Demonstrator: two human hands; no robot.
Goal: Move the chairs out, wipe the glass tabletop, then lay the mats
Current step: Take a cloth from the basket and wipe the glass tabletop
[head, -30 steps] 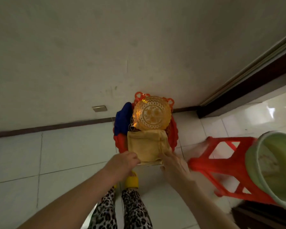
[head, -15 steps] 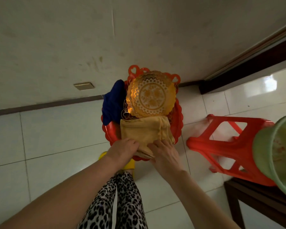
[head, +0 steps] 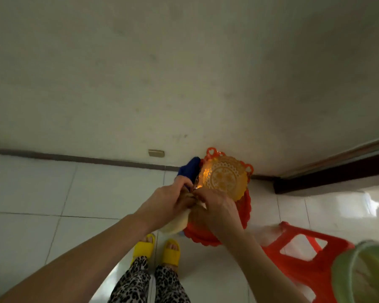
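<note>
A red plastic tray [head: 246, 206] with a scalloped rim sits low by the wall. In it lie a round amber lace-pattern mat [head: 224, 178], a blue cloth [head: 189, 168] at its left side, and a yellow cloth [head: 176, 223]. My left hand [head: 164, 202] and my right hand [head: 214, 206] meet over the tray's near left part, both closed on the bunched yellow cloth. A fold of that cloth hangs below my left wrist. My fingers hide the rest of it.
A red plastic stool [head: 304, 252] lies tipped on the white tiled floor at the right. A pale green bucket [head: 365, 274] fills the lower right corner. A dark door frame [head: 328, 176] runs along the right wall. My yellow slippers [head: 155, 250] stand below the tray.
The yellow cloth lay flat and folded in the tray; both hands have gathered it into a bunch and lifted it. The view has tilted up toward the wall.
</note>
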